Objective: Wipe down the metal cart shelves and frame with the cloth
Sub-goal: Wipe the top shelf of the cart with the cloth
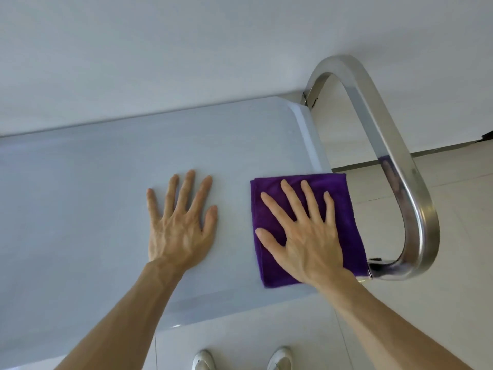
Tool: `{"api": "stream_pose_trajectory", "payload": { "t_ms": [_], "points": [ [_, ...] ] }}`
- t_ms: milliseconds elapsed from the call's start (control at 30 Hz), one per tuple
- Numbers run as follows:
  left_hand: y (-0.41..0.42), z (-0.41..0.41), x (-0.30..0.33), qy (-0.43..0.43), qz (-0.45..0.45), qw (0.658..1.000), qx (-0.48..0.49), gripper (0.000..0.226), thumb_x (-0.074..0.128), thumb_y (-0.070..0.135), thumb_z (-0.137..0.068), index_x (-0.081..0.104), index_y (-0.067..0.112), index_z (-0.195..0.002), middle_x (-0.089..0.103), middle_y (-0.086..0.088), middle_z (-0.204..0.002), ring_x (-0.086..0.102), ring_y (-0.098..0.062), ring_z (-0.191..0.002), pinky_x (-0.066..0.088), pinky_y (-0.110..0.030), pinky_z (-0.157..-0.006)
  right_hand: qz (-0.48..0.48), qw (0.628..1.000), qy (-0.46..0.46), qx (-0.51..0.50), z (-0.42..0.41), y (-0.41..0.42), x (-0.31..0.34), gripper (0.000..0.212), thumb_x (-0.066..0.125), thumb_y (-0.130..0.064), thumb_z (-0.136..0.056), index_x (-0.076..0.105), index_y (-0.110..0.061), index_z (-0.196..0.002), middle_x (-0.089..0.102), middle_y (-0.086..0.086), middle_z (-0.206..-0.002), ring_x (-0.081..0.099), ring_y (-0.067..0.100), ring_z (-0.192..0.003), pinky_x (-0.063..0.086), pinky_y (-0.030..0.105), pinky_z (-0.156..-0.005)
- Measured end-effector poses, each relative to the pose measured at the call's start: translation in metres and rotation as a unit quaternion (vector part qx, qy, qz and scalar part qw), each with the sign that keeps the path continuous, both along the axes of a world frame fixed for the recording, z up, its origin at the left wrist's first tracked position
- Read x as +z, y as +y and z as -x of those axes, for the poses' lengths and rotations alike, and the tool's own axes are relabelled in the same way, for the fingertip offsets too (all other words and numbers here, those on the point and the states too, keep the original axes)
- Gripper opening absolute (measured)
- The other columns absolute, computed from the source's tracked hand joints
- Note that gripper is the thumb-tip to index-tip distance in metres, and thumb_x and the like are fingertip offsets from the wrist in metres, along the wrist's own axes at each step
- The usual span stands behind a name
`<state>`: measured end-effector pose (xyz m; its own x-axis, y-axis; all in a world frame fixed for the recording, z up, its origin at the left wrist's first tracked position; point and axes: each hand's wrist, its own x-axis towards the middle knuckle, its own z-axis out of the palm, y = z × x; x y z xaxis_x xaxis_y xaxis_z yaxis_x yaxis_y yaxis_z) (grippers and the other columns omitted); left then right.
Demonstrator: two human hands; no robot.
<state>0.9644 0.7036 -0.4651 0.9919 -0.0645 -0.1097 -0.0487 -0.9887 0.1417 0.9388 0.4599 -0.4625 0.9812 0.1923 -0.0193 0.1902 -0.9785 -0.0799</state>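
Note:
The metal cart's top shelf [80,196] is a pale, smooth sheet that fills the left and middle of the head view. A folded purple cloth [346,217] lies at the shelf's right end. My right hand [304,236] presses flat on the cloth with its fingers spread. My left hand [181,225] rests flat on the bare shelf to the left of the cloth, fingers apart, holding nothing. The cart's shiny tubular handle [386,156] loops out past the shelf's right end, just beside the cloth.
A white wall [186,49] runs right behind the cart's far edge. Pale floor tiles [453,196] show to the right and below. The tips of my white shoes [280,359] stand close to the cart's near edge.

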Motion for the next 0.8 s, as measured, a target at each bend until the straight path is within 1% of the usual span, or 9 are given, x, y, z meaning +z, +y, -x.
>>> {"api": "stream_pose_trajectory", "payload": {
  "t_ms": [67,167,267,300,367,467,567,700,800],
  "points": [
    [0.000,0.001,0.000,0.000,0.000,1.000,0.001,0.060,0.012,0.056,-0.099,0.007,0.040,-0.157,0.007,0.005,-0.166,-0.001,-0.019,-0.153,-0.002,-0.059,-0.120,0.003,1.000,-0.004,-0.011,-0.045,0.004,0.000,0.067,0.024,-0.073,-0.093,0.024,-0.044,-0.153,0.024,-0.001,-0.164,0.019,0.033,-0.151,0.012,0.063,-0.117],
    [-0.001,0.000,-0.001,0.002,-0.008,1.000,0.000,0.059,0.014,0.055,-0.100,0.009,0.039,-0.157,0.010,0.005,-0.166,0.001,-0.019,-0.153,-0.001,-0.058,-0.121,0.000,0.998,-0.007,-0.057,-0.109,0.024,-0.002,0.071,0.020,-0.075,-0.092,0.021,-0.042,-0.155,0.021,0.001,-0.165,0.015,0.034,-0.151,0.008,0.065,-0.117],
    [0.001,0.000,-0.001,0.006,-0.005,1.000,0.000,0.059,0.014,0.055,-0.100,0.010,0.039,-0.157,0.010,0.005,-0.166,0.001,-0.018,-0.153,0.000,-0.058,-0.121,-0.012,0.996,0.006,-0.083,-0.137,0.056,-0.002,0.073,0.017,-0.075,-0.091,0.017,-0.040,-0.156,0.015,0.002,-0.166,0.006,0.037,-0.152,0.001,0.067,-0.116],
    [0.001,0.000,0.000,0.008,-0.005,1.000,-0.001,0.059,0.014,0.055,-0.100,0.009,0.039,-0.157,0.009,0.005,-0.166,0.000,-0.018,-0.153,0.000,-0.058,-0.121,-0.016,0.997,0.007,-0.074,-0.135,0.064,-0.002,0.073,0.018,-0.074,-0.092,0.017,-0.040,-0.156,0.014,0.002,-0.166,0.005,0.038,-0.152,0.001,0.068,-0.116],
    [0.001,0.001,0.001,0.012,0.001,1.000,-0.001,0.060,0.014,0.056,-0.099,0.008,0.040,-0.157,0.008,0.005,-0.166,-0.001,-0.018,-0.153,0.000,-0.059,-0.121,-0.025,0.999,-0.008,-0.019,-0.117,0.071,-0.002,0.069,0.023,-0.072,-0.094,0.022,-0.040,-0.155,0.018,0.002,-0.165,0.009,0.038,-0.152,0.006,0.067,-0.116],
    [0.001,0.002,0.002,0.018,0.004,1.000,-0.003,0.060,0.016,0.055,-0.099,0.011,0.038,-0.157,0.009,0.004,-0.166,0.001,-0.018,-0.153,0.003,-0.060,-0.120,-0.050,0.996,-0.030,0.067,-0.074,0.055,-0.008,0.063,0.031,-0.070,-0.095,0.029,-0.043,-0.152,0.023,-0.002,-0.164,0.014,0.032,-0.152,0.013,0.065,-0.116],
    [-0.001,0.001,0.003,0.019,0.003,1.000,-0.007,0.061,0.020,0.054,-0.099,0.017,0.036,-0.157,0.014,0.004,-0.166,0.006,-0.019,-0.153,0.007,-0.061,-0.120,-0.058,0.994,-0.036,0.080,-0.064,0.030,-0.010,0.062,0.034,-0.071,-0.094,0.031,-0.046,-0.151,0.025,-0.007,-0.163,0.015,0.027,-0.152,0.015,0.062,-0.117],
    [0.002,-0.003,0.001,0.019,0.005,1.000,-0.010,0.060,0.024,0.052,-0.099,0.019,0.035,-0.156,0.017,0.003,-0.165,0.010,-0.021,-0.153,0.009,-0.063,-0.119,-0.028,0.999,-0.029,0.003,-0.117,0.022,-0.004,0.063,0.030,-0.073,-0.093,0.031,-0.046,-0.150,0.027,-0.006,-0.163,0.021,0.028,-0.150,0.013,0.061,-0.118],
    [0.003,-0.003,0.001,0.016,0.006,1.000,-0.010,0.060,0.023,0.053,-0.099,0.018,0.036,-0.157,0.017,0.003,-0.165,0.011,-0.021,-0.153,0.010,-0.063,-0.118,-0.003,0.998,-0.018,-0.054,-0.170,0.026,-0.001,0.068,0.021,-0.076,-0.091,0.023,-0.047,-0.152,0.022,-0.005,-0.164,0.016,0.030,-0.151,0.009,0.063,-0.118]
  ]
}}
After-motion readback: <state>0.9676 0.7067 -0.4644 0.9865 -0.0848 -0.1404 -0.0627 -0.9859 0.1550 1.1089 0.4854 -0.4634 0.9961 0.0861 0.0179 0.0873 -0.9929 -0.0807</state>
